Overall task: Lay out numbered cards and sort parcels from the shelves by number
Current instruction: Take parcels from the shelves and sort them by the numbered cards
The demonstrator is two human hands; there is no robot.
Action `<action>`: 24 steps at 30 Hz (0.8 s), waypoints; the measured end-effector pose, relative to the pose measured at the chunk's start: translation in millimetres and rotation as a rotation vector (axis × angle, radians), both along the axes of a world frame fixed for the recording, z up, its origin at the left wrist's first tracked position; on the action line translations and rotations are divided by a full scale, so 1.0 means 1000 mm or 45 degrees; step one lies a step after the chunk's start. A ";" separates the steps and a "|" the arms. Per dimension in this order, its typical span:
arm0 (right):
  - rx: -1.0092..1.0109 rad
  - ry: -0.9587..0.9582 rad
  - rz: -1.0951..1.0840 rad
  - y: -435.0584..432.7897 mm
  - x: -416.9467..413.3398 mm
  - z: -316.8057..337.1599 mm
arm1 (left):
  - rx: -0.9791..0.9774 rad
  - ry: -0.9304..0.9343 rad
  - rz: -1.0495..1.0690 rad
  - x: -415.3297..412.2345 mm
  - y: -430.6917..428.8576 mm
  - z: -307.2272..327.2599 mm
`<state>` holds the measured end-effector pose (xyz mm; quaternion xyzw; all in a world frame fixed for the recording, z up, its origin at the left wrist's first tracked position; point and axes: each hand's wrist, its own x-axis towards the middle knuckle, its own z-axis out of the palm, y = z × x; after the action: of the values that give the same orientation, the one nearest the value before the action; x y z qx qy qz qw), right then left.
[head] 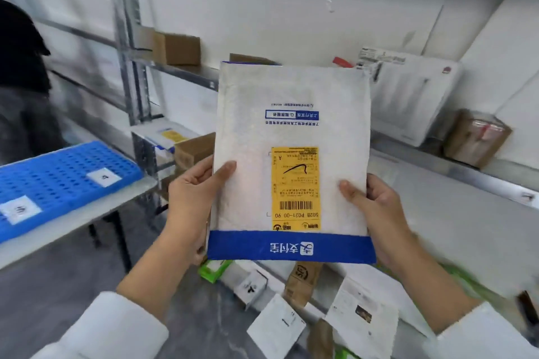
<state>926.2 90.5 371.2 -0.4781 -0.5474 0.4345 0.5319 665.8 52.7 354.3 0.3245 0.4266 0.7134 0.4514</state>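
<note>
— Where is the parcel (248, 131) to be found?

— At the centre of the view, held upright in the air in front of the shelf (455, 166). It is a white padded envelope with a blue band along its lower edge. A yellow label (295, 183) is stuck on its face, and the print is seen upside down.

— How is it held?

— The left hand (191, 198) is closed on the edge at 8 o'clock and the right hand (379, 207) on the edge at 4 o'clock. On each side the thumb is laid flat on the front, while the other fingers (372, 183) are curled behind, mostly hidden.

— What is seen around it?

— At 9 o'clock a blue perforated tray (58, 172) is laid on a desk (87, 221), and two numbered cards (103, 176) rest on it; their digits are too blurred to be read. At 11 o'clock a cardboard box (180, 49) is stood on a shelf board. At 2 o'clock a large white box (408, 102) is leaned on the shelf, with a taped brown box (475, 137) just beside it. At 6 o'clock, on the floor, a card (251, 288) marked with what reads as 4 is seen, near white packets (277, 326).
</note>
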 end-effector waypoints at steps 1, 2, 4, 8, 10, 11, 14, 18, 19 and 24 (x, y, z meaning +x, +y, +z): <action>-0.014 0.012 0.062 0.004 -0.021 -0.006 | -0.020 0.002 0.059 -0.020 -0.008 -0.005; -0.029 0.016 0.120 0.008 -0.044 -0.011 | -0.037 -0.002 0.120 -0.039 -0.016 -0.009; -0.069 0.024 0.228 0.015 -0.085 -0.022 | -0.076 -0.010 0.237 -0.072 -0.033 -0.016; -0.124 -0.012 0.443 0.031 -0.171 -0.040 | -0.137 -0.021 0.482 -0.133 -0.063 -0.028; -0.148 -0.022 0.542 0.039 -0.210 -0.046 | -0.167 -0.016 0.581 -0.160 -0.072 -0.031; -0.162 -0.017 0.594 0.044 -0.230 -0.049 | -0.184 -0.008 0.629 -0.175 -0.075 -0.033; -0.190 -0.012 0.706 0.058 -0.292 -0.061 | -0.226 -0.006 0.781 -0.217 -0.082 -0.038; -0.259 -0.054 0.854 0.079 -0.372 -0.071 | -0.294 -0.045 0.966 -0.273 -0.078 -0.044; -0.272 -0.070 0.876 0.085 -0.388 -0.073 | -0.306 -0.050 0.998 -0.285 -0.075 -0.045; -0.284 -0.102 0.979 0.122 -0.474 -0.091 | -0.336 -0.042 1.126 -0.349 -0.047 -0.055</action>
<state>452.1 212.7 280.4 -0.3098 -0.6561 0.6396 0.2537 316.6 6.1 299.2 0.0397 0.6041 0.7821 0.1477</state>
